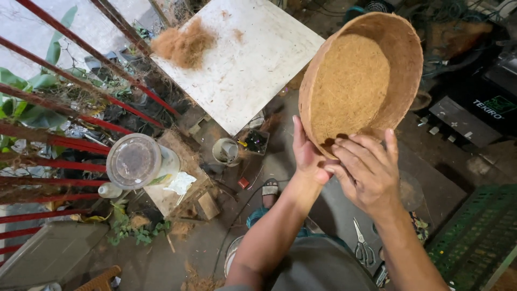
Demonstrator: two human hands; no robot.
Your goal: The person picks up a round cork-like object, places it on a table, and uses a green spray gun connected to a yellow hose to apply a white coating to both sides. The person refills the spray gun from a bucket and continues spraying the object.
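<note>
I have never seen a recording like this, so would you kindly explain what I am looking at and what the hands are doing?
There is no machine here: a person wears a camera on the head, so the single picture looks straight down past their arms to the floor. Both bare hands hold up a round bowl-shaped liner of brown coconut fibre. The left hand supports its lower rim from outside, and the right hand grips the rim beside it. Below lies a white board with a loose heap of fibre on one corner. Nearby stand a clear lidded jar and a small cup, scissors lie on the floor, and red railing bars run along the left.
</note>
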